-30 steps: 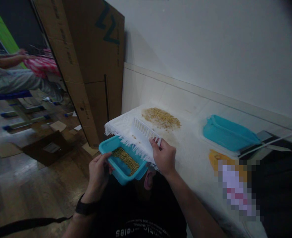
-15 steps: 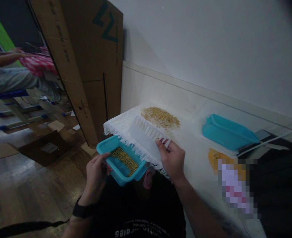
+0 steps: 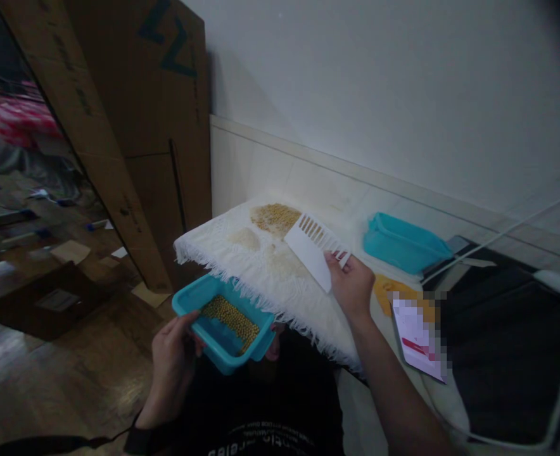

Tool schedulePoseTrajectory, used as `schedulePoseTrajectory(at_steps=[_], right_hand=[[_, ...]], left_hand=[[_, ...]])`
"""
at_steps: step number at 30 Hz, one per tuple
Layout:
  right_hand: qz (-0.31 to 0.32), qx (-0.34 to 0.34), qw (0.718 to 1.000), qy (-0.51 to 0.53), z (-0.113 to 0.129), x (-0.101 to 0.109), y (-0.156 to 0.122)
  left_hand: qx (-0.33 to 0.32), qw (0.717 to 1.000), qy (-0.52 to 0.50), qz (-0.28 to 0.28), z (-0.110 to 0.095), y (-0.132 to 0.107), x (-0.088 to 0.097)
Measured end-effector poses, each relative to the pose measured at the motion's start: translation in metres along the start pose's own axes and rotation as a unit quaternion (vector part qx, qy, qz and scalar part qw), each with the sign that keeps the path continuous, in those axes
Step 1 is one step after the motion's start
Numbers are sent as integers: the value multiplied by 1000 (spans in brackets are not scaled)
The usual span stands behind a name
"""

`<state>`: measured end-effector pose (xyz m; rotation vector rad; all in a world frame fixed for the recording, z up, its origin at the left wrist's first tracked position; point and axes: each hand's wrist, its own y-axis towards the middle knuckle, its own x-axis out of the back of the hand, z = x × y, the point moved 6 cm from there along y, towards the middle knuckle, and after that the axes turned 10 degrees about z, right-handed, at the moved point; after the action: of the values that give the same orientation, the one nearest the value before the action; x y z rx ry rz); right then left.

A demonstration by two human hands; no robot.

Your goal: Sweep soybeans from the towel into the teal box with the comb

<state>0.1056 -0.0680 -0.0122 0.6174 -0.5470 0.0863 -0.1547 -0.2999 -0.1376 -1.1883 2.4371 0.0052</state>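
My left hand [image 3: 173, 358] is closed on the near left rim of a blue plastic bin [image 3: 220, 360], held just below the table's cloth-covered edge. Yellowish-green beans [image 3: 232, 320] lie along the bottom of this bin. My right hand [image 3: 353, 285] grips a flat white plastic piece [image 3: 311, 252] with a row of slots, by its right end, over the white cloth [image 3: 213, 244]. Behind the slotted piece, a heap of tan beans [image 3: 274, 217] is spread on the cloth. Small pale grains [image 3: 244, 239] lie in low patches nearer the fringe.
A second blue bin [image 3: 403, 244] stands at the right by the wall. Near it are an orange item [image 3: 384, 294], a phone-like screen [image 3: 415, 339] and a black surface [image 3: 498, 335] with a white cable. A tall cardboard box [image 3: 151, 120] stands left; cardboard pieces litter the floor.
My right hand has moved the slotted piece rightward, uncovering the pale grain patches. The left hand still holds the bin at the table edge. My view has turned a little to the right.
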Motion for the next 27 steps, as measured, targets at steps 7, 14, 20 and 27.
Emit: schedulePoseTrajectory(at_steps=[7, 14, 20, 27], right_hand=[[54, -3, 997, -50, 8, -30, 19], [66, 9, 997, -42, 15, -35, 18], [84, 21, 996, -29, 18, -41, 17], [82, 32, 996, -30, 24, -44, 20]], left_hand=[[9, 1000, -16, -8, 2, -2, -1], [-7, 1000, -7, -2, -7, -3, -2], [-3, 1000, -16, -6, -5, -4, -1], [9, 1000, -19, -7, 5, 2, 5]])
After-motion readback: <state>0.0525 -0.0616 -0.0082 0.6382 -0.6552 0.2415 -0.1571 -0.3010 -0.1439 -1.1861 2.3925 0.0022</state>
